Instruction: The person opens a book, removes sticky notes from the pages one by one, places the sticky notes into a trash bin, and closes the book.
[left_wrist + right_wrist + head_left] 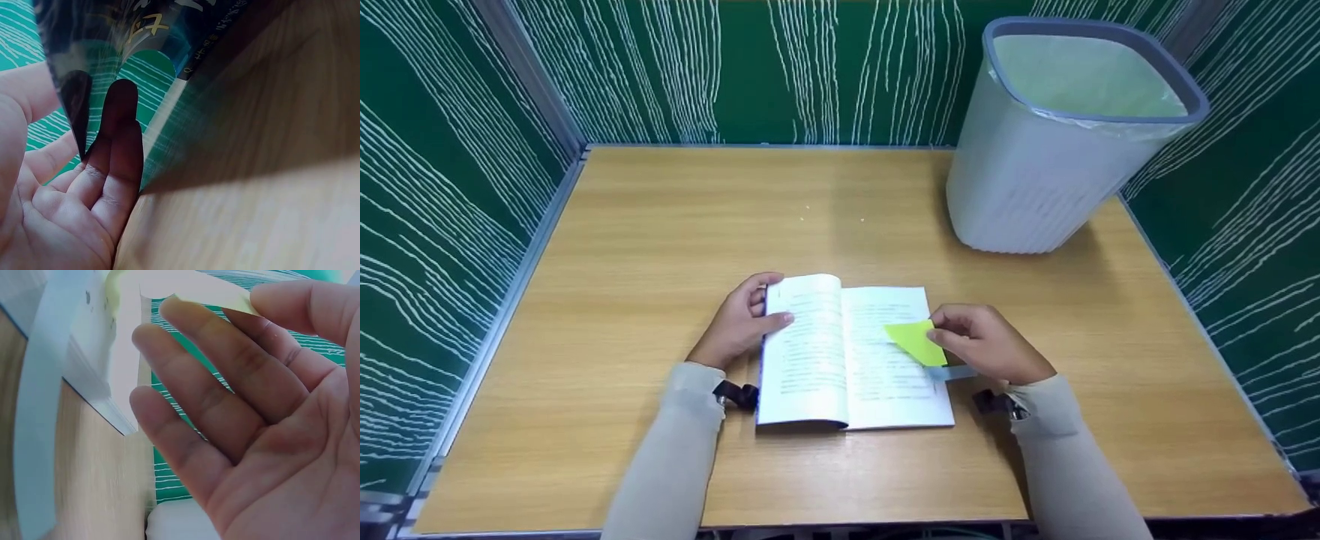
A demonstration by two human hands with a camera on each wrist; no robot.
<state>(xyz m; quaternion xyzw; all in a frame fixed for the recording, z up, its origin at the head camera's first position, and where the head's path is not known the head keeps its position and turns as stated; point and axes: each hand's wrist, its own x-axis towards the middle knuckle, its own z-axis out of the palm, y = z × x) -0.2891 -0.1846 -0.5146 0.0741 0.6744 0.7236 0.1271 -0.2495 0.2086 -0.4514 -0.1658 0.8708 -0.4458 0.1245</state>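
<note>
An open book with printed pages lies on the table, its left side raised a little. My left hand grips that left edge, thumb on the page and fingers behind the cover. In the left wrist view the dark glossy cover with gold lettering leans over the fingers. Over the right page, my right hand pinches a yellow-green sticky note by its right corner between thumb and index finger; the other fingers spread loosely in the right wrist view. A pale blue paper strip juts past the book's right edge below this hand.
A tall white waste bin with a grey-blue rim and a thin liner stands at the table's back right. Green panels with white streaks enclose the wooden table on the back and sides. A few tiny white specks lie behind the book.
</note>
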